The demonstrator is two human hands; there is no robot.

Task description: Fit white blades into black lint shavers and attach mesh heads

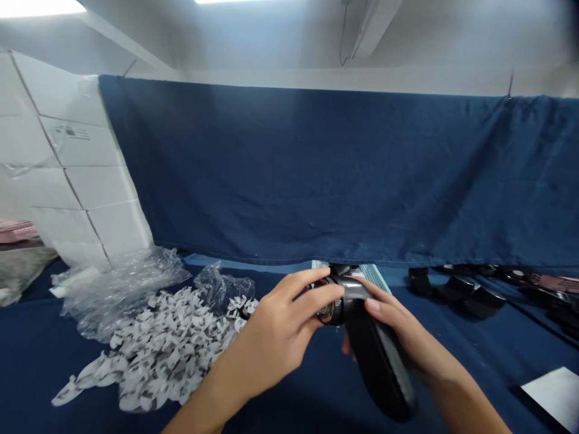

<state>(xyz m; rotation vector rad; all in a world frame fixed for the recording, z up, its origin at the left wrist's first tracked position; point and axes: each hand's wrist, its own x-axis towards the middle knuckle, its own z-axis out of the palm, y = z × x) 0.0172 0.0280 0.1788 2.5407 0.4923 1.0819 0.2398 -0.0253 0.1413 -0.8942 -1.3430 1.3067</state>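
Observation:
A black handheld device (380,355), shaped somewhat like a hair dryer, is held between both hands, its long handle pointing down and to the right. My left hand (284,319) has its fingers curved around the round end (332,310) of the device, where a coppery inside shows. My right hand (398,325) wraps the device near the joint of head and handle, with the thumb on top and some fingers hidden behind it. Just beyond the hands, a light teal perforated basket (377,278) is partly hidden.
Small white-and-grey pieces (167,349) lie heaped at the left beside clear plastic wrap (122,289). White boxes (104,175) stand behind. A dark blue curtain (316,175) hangs across the back. Black parts (470,295) and a white card (556,395) are at the right.

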